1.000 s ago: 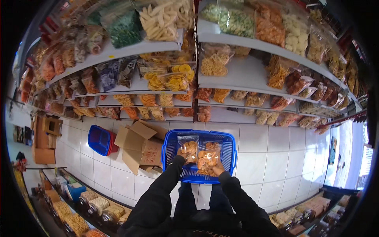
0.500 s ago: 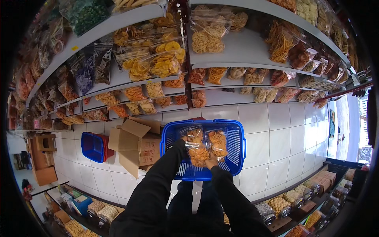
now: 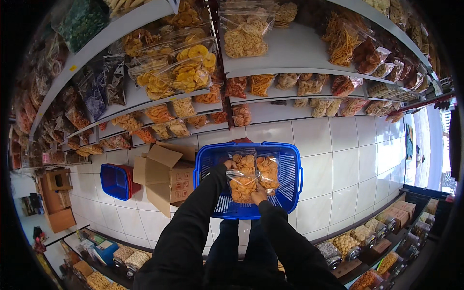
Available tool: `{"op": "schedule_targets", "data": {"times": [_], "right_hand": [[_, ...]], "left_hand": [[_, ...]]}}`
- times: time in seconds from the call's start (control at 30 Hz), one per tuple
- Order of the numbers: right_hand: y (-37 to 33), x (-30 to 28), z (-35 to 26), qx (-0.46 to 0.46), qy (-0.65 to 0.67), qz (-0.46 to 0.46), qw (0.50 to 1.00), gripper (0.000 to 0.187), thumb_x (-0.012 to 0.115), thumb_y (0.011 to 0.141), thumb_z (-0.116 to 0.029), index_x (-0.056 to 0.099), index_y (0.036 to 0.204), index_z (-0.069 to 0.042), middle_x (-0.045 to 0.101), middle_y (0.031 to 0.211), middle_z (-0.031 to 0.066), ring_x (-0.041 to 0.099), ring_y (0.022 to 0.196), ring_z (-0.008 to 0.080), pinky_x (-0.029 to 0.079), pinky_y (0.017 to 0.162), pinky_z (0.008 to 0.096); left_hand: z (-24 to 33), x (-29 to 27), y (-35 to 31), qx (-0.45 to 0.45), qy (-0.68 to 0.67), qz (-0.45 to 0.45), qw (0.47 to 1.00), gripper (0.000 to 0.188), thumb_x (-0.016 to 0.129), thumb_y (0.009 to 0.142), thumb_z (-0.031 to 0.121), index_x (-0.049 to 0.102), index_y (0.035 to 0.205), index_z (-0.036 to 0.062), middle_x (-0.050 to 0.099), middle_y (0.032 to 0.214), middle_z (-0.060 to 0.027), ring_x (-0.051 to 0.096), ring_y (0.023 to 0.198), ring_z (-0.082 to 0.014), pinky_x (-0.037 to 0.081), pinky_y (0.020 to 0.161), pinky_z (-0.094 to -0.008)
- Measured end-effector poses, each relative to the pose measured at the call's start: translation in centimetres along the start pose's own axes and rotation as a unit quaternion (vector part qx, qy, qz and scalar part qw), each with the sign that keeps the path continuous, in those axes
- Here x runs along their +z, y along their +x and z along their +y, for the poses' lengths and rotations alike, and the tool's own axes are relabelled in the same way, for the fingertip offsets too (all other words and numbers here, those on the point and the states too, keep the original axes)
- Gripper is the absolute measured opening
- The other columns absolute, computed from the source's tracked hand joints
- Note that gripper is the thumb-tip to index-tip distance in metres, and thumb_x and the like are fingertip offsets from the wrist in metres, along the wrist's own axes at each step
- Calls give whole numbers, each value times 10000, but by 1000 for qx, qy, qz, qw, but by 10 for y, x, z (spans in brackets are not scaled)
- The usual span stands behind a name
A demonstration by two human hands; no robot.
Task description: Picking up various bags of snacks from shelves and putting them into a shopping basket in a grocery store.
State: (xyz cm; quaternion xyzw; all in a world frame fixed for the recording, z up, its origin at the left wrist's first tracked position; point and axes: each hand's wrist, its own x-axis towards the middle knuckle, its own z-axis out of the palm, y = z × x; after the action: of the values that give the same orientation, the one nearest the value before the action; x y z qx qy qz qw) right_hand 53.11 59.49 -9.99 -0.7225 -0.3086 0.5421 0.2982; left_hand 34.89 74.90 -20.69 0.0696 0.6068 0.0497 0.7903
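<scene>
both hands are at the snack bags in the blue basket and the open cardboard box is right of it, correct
Wrong side: the head view shows the open cardboard box left of the blue basket. The left hand and right hand are indeed at the snack bags.

Vs 1 s ago: front chip bag (image 3: pixel 242 188) shifted L, now overlaps the L bag (image 3: pixel 243 163) instead of the R bag (image 3: pixel 268 170). R hand (image 3: pixel 259 195) moved L w/ it, at its R edge. Red item (image 3: pixel 241 140) now peeks past basket's (image 3: pixel 285 211) far rim.
</scene>
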Motion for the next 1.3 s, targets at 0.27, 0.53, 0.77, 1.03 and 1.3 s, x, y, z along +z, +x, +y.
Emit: {"op": "schedule_targets", "data": {"times": [0.27,0.53,0.77,1.03,1.3], "right_hand": [[-15,13,-48,113,-202,33,972,419,583,706,-112,581,1109,5,655,988,235,616,967,387,471,877,396],[-12,59,-65,93,-204,-42,974,428,588,745,-180,590,1132,3,611,1113,258,589,1045,382,461,917,407],[-13,-3,-82,182,-375,-121,901,526,669,721,-336,612,1108,16,612,1127,244,597,1064,346,474,906,386],[-65,-62,-76,62,-115,-74,989,180,658,790,-94,646,905,43,667,832,131,644,730,146,520,636,250],[-159,-130,-104,65,196,-100,973,157,561,867,-33,597,1019,-21,661,922,120,652,814,173,539,681,276]], "left_hand": [[8,14,-42,-28,-16,78,996,390,621,833,429,594,1045,104,644,859,-150,636,741,-273,510,587,-395],[-33,-57,-66,222,-30,121,967,657,516,866,539,468,1310,57,536,1261,-210,599,1004,-377,500,830,-480],[-64,41,-65,109,-194,-173,959,612,500,896,499,492,1273,18,544,1254,-198,587,1090,-324,486,928,-491],[-80,46,-63,185,254,222,923,1157,663,697,673,95,1453,5,322,1411,-299,444,1238,-405,454,978,-357],[-71,26,-134,333,366,87,865,354,631,837,337,641,980,13,669,883,-145,628,864,-241,503,730,-345]]}}
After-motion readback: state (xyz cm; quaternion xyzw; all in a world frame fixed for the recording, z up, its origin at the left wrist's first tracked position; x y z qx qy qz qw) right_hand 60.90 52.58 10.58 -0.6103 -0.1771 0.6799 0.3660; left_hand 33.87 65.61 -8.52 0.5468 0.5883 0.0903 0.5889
